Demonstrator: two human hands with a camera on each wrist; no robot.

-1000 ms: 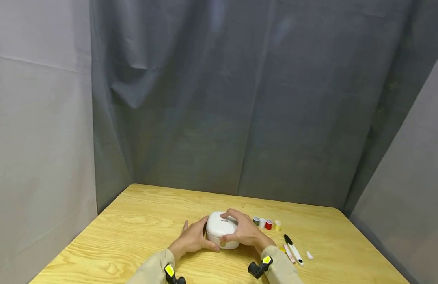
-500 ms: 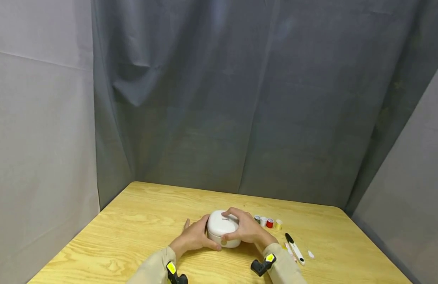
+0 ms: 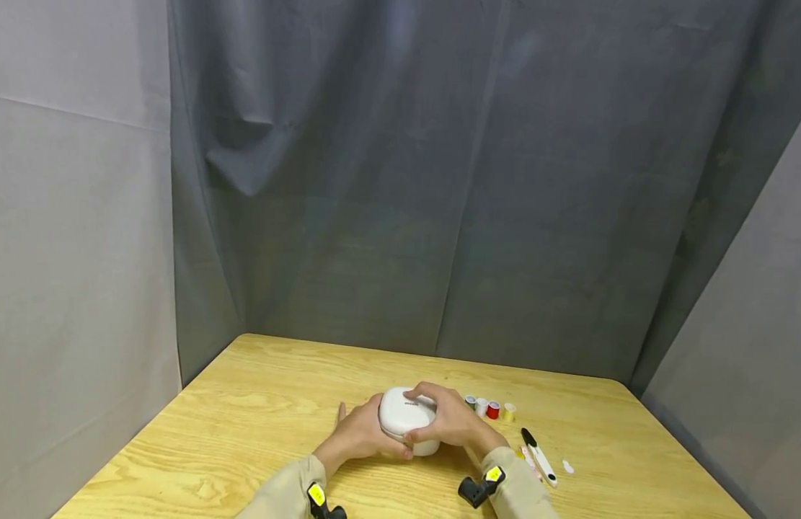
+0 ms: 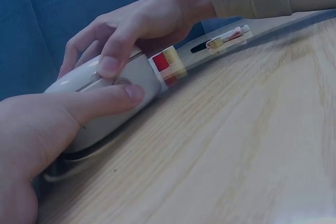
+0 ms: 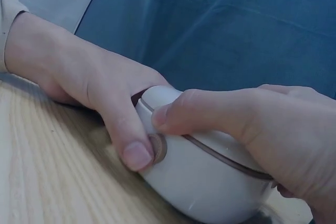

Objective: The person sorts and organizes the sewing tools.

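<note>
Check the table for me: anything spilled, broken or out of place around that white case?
Nothing stands out. The white case sits flat on the table, shut, held by the left hand and right hand. The spools stand in a neat row beside it; the snips lie flat nearby.

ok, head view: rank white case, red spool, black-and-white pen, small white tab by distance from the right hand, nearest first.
1. white case: gripped by the right hand, touching.
2. red spool: just right of the hand, in the spool row.
3. black-and-white pen: farther right, nearer the table's front edge.
4. small white tab: right of the pen, farthest.
</note>
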